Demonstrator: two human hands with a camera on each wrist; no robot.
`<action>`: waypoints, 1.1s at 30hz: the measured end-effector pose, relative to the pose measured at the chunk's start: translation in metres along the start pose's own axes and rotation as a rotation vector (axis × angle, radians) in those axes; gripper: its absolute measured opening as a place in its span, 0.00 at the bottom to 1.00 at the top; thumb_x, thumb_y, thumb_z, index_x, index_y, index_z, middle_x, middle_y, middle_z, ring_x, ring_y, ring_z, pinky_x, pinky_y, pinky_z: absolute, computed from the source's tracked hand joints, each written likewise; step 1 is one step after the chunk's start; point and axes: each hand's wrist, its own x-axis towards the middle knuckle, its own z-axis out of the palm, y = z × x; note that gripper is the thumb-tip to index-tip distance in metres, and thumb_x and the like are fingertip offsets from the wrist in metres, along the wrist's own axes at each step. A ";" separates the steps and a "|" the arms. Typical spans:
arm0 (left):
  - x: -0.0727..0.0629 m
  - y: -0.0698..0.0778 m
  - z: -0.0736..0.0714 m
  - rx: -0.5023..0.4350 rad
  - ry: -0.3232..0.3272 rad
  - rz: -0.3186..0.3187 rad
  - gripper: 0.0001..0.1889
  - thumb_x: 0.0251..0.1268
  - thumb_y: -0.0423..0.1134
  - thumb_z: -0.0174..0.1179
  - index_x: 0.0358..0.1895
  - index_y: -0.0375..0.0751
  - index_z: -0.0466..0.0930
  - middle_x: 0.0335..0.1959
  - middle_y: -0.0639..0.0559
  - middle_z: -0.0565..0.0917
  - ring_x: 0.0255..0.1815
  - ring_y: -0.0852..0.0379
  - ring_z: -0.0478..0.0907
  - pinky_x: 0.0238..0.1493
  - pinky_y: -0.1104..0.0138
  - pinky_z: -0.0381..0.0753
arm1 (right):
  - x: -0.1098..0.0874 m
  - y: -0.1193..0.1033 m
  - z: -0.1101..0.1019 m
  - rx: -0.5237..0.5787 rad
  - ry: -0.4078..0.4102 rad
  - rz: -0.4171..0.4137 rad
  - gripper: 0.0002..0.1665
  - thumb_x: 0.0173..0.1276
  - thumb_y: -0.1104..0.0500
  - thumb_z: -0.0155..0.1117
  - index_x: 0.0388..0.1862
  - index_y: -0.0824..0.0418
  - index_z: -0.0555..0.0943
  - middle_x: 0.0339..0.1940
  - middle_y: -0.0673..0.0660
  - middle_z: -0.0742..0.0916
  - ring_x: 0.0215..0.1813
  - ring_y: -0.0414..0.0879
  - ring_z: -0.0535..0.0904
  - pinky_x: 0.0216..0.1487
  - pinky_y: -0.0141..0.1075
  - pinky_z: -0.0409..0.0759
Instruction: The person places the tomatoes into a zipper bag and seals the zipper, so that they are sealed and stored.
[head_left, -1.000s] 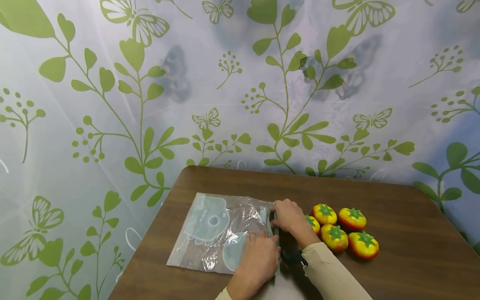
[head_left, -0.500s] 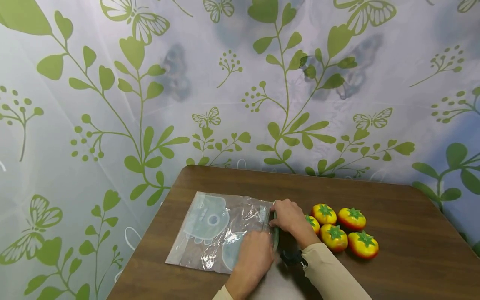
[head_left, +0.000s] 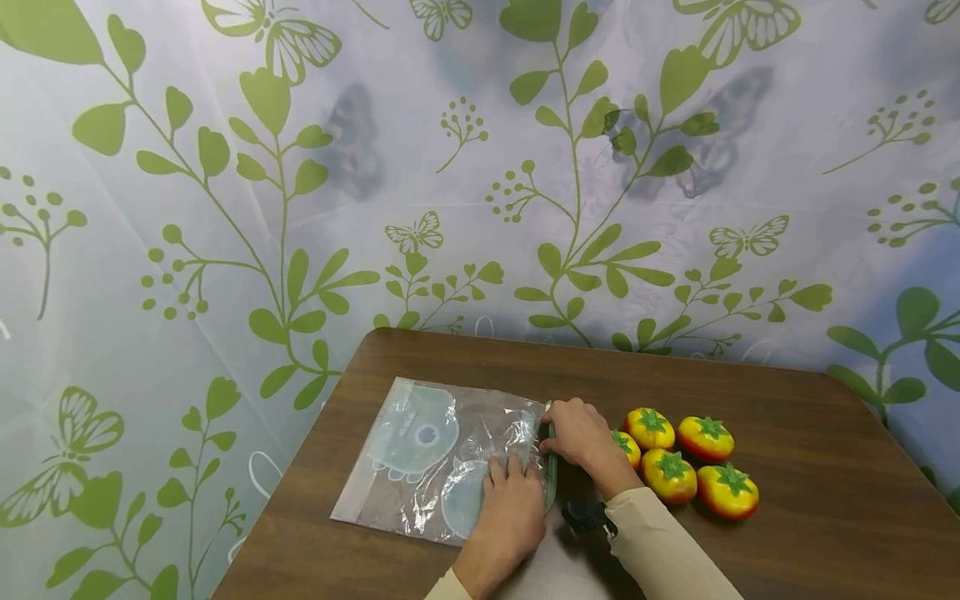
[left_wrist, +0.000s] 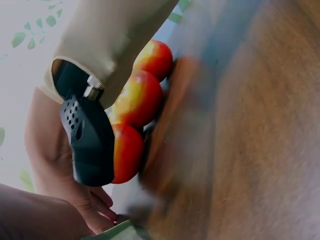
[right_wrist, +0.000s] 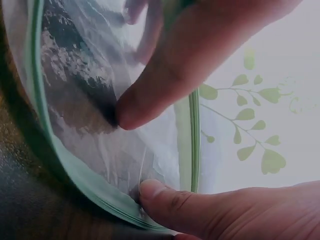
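A clear zip bag with pale blue cartoon prints and a green zip edge lies flat on the table, its mouth facing right. My left hand lies over its mouth end, fingers spread on the upper layer. In the right wrist view, the left thumb reaches inside the mouth, with fingers showing blurred through the plastic. My right hand grips the far corner of the zip edge, its thumb inside the gaping mouth.
Several yellow-red fruits with green star-shaped tops, like persimmons, sit close together right of my right hand. A black device is strapped to the right wrist. The brown wooden table meets a leaf-patterned curtain behind.
My left hand curled at the bag's mouth half a second ago; now its fingers are spread farther left on the upper layer. My right hand has kept its place on the corner.
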 end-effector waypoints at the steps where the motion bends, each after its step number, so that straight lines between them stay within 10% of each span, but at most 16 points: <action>1: -0.001 0.003 -0.006 -0.008 -0.033 -0.014 0.28 0.55 0.38 0.78 0.57 0.25 0.84 0.63 0.26 0.81 0.69 0.17 0.73 0.64 0.34 0.78 | 0.000 0.000 0.000 0.000 0.002 -0.003 0.25 0.61 0.51 0.88 0.56 0.57 0.94 0.54 0.58 0.93 0.50 0.61 0.90 0.57 0.58 0.89; 13: -0.004 0.018 -0.041 -0.057 -0.064 -0.142 0.49 0.43 0.35 0.88 0.71 0.19 0.72 0.78 0.21 0.68 0.73 0.17 0.71 0.67 0.35 0.80 | -0.003 -0.003 -0.003 -0.006 -0.012 -0.008 0.26 0.63 0.51 0.87 0.59 0.56 0.92 0.54 0.58 0.94 0.53 0.62 0.89 0.61 0.60 0.87; 33: -0.005 0.017 -0.037 0.036 0.091 -0.150 0.57 0.39 0.37 0.89 0.75 0.18 0.68 0.80 0.20 0.65 0.72 0.18 0.74 0.63 0.41 0.86 | -0.074 0.001 -0.053 0.124 0.196 -0.168 0.37 0.63 0.49 0.87 0.67 0.63 0.87 0.65 0.64 0.91 0.57 0.61 0.91 0.62 0.60 0.86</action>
